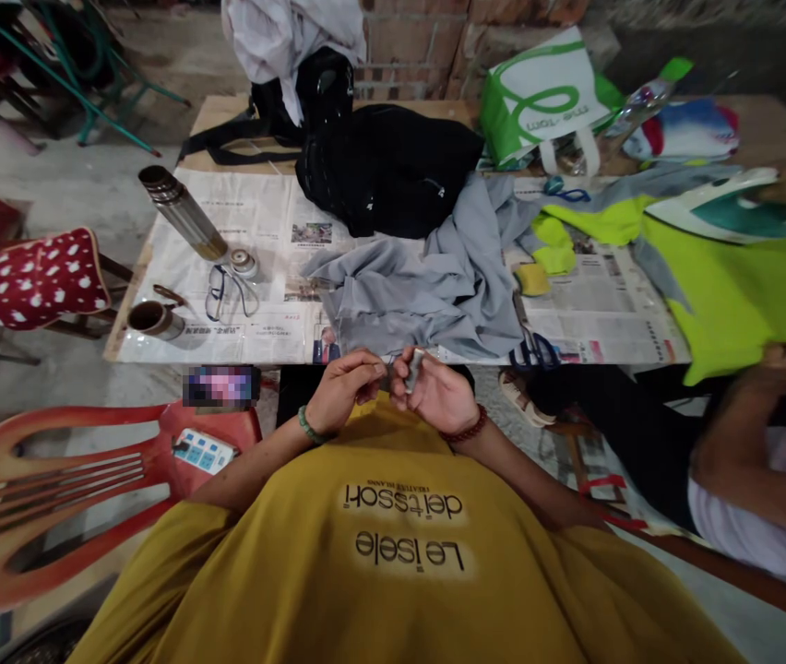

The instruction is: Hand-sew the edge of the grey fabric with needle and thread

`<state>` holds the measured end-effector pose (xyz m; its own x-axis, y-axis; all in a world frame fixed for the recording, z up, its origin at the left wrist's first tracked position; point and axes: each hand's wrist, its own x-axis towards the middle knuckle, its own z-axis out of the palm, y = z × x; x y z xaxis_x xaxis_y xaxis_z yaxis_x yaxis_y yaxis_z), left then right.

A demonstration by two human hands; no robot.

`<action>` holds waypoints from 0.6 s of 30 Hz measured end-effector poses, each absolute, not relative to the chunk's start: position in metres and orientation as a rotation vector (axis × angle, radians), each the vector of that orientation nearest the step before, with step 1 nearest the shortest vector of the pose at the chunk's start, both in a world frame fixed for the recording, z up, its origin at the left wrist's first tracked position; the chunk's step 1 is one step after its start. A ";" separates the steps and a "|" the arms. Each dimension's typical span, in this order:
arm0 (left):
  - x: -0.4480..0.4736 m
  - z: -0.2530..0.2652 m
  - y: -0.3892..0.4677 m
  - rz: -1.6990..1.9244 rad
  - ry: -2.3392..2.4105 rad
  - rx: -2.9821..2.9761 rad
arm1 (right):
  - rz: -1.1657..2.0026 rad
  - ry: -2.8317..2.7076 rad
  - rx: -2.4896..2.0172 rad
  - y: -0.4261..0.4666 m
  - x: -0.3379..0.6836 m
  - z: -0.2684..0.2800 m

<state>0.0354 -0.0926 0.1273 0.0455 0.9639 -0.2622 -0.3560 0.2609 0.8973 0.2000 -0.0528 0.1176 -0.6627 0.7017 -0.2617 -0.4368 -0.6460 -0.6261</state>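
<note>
My right hand, with a dark red bead bracelet at the wrist, holds a small grey cylinder that looks like a thread spool, tilted between thumb and fingers. Close beside it, my left hand, wearing a green bracelet, is closed in a pinch. What it pinches is too small to make out. Both hands are in front of my body at the table's near edge. Just beyond them lies a crumpled grey cloth. Dark-handled scissors rest to the right of the cloth.
Newspaper covers the table. At left stand a steel thermos, a cup and glasses. A black bag lies behind the cloth. At right, a person's hand grips an iron over a yellow-green garment. A red chair stands left.
</note>
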 end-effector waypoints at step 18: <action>0.019 0.118 -0.089 1.272 1.124 0.524 | 2.325 -0.603 -0.429 -0.051 0.205 0.115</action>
